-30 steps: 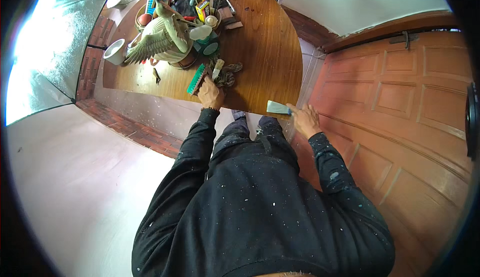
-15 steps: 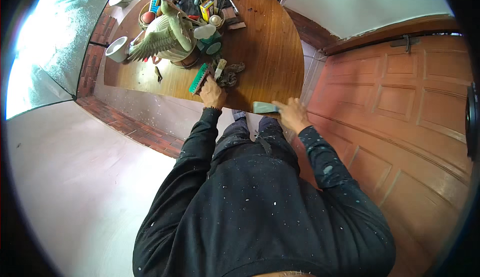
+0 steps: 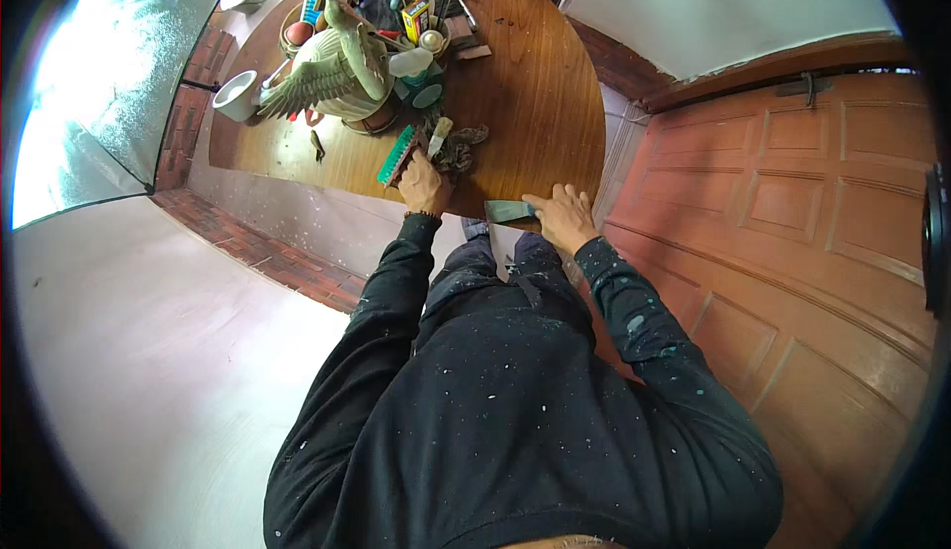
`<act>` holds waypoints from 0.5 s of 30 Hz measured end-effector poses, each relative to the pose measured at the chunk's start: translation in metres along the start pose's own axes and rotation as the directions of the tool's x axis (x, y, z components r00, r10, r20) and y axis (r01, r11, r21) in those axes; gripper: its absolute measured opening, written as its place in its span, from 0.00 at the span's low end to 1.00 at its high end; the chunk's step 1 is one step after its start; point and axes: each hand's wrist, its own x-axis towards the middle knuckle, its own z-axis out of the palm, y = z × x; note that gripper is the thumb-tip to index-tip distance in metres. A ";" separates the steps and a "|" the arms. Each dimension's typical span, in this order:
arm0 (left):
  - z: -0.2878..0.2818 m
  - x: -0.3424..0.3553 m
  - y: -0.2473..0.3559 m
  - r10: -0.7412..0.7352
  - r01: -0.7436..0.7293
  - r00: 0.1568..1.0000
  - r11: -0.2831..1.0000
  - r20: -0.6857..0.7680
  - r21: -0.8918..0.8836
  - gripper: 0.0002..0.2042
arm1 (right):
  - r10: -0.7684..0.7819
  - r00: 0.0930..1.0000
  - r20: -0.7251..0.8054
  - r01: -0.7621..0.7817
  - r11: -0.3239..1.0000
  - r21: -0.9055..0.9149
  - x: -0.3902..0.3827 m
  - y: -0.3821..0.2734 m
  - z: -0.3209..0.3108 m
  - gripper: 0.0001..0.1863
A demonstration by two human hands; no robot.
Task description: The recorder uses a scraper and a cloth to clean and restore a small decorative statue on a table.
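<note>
You're standing at the round wooden bench, both arms in dark, paint-flecked sleeves reaching forward over its near edge. Your right hand is closing around the handle of a scraper, fingers wrapped over it, and the flat grey blade is pointing across toward your left hand, lying right at the bench's rim. Your left hand is resting on the bench top, curled over something at the near end of a brush with green bristles; I cannot tell whether you're gripping the brush or just pressing down beside it. Just beyond your left hand's knuckles a crumpled dark rag is lying, with a small pale-handled tool poking out of it. Farther out past that hand a carved wooden bird with spread wings is standing on a round base, and a crowd of bottles, tubes and brushes is piling up behind it. Well off to the left of your left hand a white cup is sitting near the bench's far edge. To the right of your right hand a reddish panelled door is filling the view.
</note>
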 end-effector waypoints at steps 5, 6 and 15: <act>0.005 -0.002 -0.007 0.033 -0.033 0.999 0.999 -0.022 0.017 0.19 | 0.045 0.999 -0.017 -0.046 0.998 -0.044 0.022 0.038 -0.027 0.25; 0.007 -0.002 -0.009 0.027 -0.027 0.999 0.999 -0.035 0.021 0.19 | 0.042 0.999 -0.017 -0.043 0.998 -0.044 0.024 0.035 -0.023 0.25; 0.002 -0.002 -0.004 0.028 -0.028 1.000 0.999 -0.009 0.038 0.18 | -0.148 0.989 -0.007 0.142 0.958 -0.248 0.049 0.018 -0.040 0.21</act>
